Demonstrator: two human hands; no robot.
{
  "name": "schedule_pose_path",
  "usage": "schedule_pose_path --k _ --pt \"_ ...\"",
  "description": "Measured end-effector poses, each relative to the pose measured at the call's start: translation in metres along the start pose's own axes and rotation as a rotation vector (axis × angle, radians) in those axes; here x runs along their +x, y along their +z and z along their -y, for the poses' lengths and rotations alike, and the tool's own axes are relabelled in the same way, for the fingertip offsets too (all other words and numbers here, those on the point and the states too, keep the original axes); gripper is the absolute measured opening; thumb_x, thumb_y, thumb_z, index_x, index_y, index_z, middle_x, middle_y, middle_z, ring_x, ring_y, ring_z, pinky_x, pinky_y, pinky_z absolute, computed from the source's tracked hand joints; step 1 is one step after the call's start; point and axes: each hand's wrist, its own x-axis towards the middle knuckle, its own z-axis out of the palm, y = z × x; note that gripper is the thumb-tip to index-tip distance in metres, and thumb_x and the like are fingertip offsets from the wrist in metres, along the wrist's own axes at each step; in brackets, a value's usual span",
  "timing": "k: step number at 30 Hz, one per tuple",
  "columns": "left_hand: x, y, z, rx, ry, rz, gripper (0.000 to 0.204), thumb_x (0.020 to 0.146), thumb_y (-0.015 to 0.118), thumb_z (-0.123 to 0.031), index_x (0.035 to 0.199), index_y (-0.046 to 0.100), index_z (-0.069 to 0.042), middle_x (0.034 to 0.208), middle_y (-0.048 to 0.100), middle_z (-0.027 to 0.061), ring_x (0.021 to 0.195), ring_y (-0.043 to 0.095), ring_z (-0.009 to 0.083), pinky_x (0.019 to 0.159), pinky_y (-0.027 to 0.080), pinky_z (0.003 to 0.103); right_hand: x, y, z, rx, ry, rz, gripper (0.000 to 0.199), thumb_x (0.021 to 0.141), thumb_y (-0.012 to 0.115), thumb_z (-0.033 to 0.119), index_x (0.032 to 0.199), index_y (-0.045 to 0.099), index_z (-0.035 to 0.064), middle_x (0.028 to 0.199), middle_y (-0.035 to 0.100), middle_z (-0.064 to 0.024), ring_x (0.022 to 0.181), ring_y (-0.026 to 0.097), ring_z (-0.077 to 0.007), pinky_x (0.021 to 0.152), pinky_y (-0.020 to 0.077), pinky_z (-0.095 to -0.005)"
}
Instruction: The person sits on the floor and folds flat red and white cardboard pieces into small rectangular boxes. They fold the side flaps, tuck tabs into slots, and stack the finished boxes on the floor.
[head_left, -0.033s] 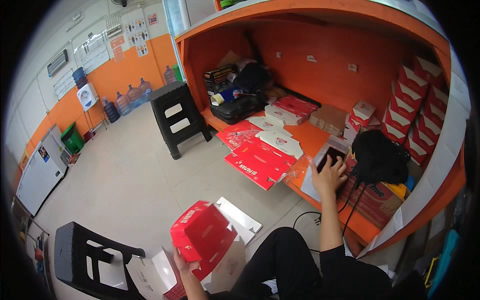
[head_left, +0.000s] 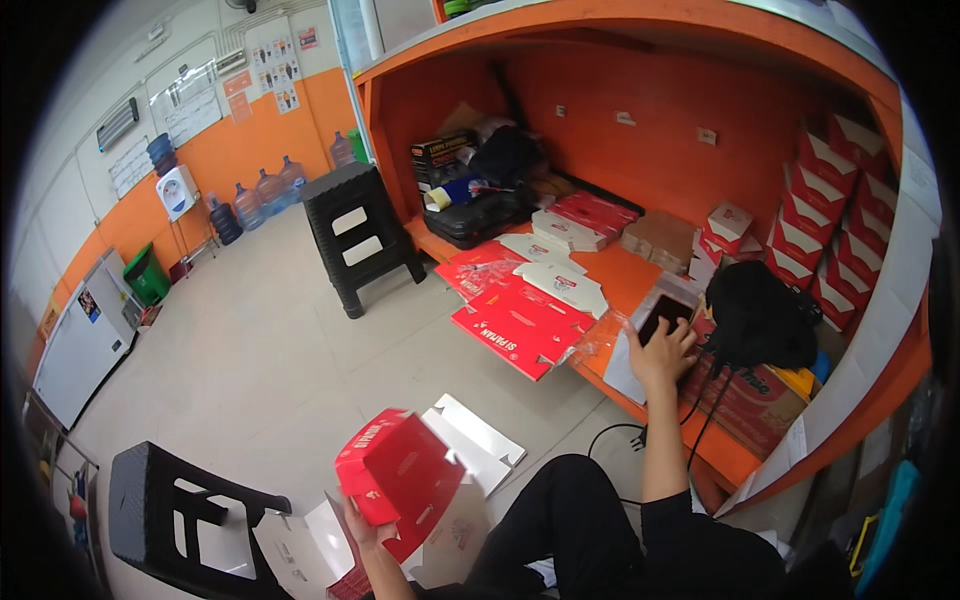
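Low in front of me, my left hand (head_left: 362, 522) is closed on the edge of a red cardboard food box (head_left: 405, 465), partly folded, with a pale flap hanging below. My right hand (head_left: 662, 355) rests over a dark-screened phone (head_left: 665, 316), fingers spread and touching its lower part. Beneath the phone a white sheet (head_left: 625, 372) lies on the orange shelf (head_left: 622, 283). Flat red box blanks (head_left: 522, 322) overhang the shelf's front edge, left of that hand.
Black stools (head_left: 350, 225) (head_left: 150, 510) stand at left. Folded red-and-white boxes (head_left: 800, 225) are stacked at the shelf's right end. A black bag (head_left: 760, 315) sits on a carton (head_left: 745, 405), with cables hanging down. A white card piece (head_left: 475, 440) lies beyond my knee.
The red food box in my left hand has tilted and shifted slightly left. My right fingers have moved a little over the phone.
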Motion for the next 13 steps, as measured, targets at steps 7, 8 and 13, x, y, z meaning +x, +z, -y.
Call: schedule_pose_path --k 7,8,13 --pt "-0.01 -0.102 -0.023 0.062 0.248 -0.015 0.05 0.098 0.039 -0.05 0.134 0.043 -0.016 0.13 0.052 0.0029 0.118 0.05 0.0202 0.099 0.042 0.041 0.017 -0.007 -0.028 0.237 0.103 0.141 0.073 0.062 0.079 0.05 0.112 0.052 0.0044 0.12 0.048 -0.0222 0.115 0.047 -0.0388 0.099 0.0399 -0.0461" --pt "-0.016 -0.108 -0.031 0.037 0.285 -0.066 0.049 0.099 0.04 -0.048 0.132 0.044 -0.012 0.127 0.054 0.0041 0.115 0.053 0.0196 0.098 0.043 0.04 0.015 0.004 -0.026 0.299 0.072 0.147 0.078 0.06 0.08 0.053 0.112 0.053 0.0023 0.119 0.05 -0.024 0.115 0.048 -0.0382 0.099 0.0396 -0.0455" --pt "-0.024 -0.099 -0.029 0.352 0.469 -0.216 0.048 0.099 0.043 -0.041 0.132 0.044 -0.005 0.124 0.057 0.0083 0.113 0.055 0.0227 0.099 0.042 0.039 0.016 0.003 -0.008 0.131 0.148 0.208 0.101 0.065 0.066 0.075 0.122 0.048 -0.0059 0.131 0.041 -0.0253 0.123 0.043 -0.0366 0.102 0.037 -0.0463"
